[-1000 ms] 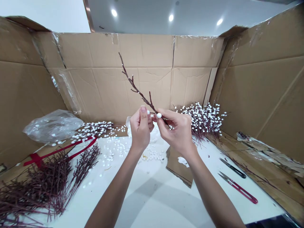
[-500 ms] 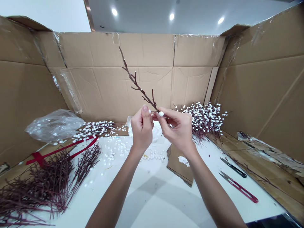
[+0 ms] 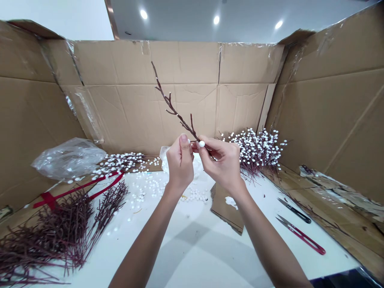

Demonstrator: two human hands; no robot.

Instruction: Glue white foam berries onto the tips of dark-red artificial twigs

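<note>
A brown artificial branch (image 3: 177, 112) with short side twigs slants up and left in front of the cardboard wall. My right hand (image 3: 223, 160) is closed around its lower part, and a round white berry (image 3: 202, 143) shows at the thumb and fingertips. Close beside it, my left hand (image 3: 181, 162) is closed with the thumb up. A bit of a second white berry (image 3: 189, 141) peeks out by that thumb, at the end of a short side twig. The left fingertips are partly hidden behind the right hand.
Bare brown twigs (image 3: 66, 228) and a red ribbon (image 3: 48, 199) lie at left, near a clear plastic bag (image 3: 69, 158). Loose white berries (image 3: 144, 188) scatter mid-table. Finished berry stems (image 3: 259, 152) stand back right. Cardboard with white glue (image 3: 226, 216), black snips (image 3: 295, 211) and red snips (image 3: 303, 236) lie right.
The branch and my right hand have shifted very slightly left and down. Both hands keep the same closed grip.
</note>
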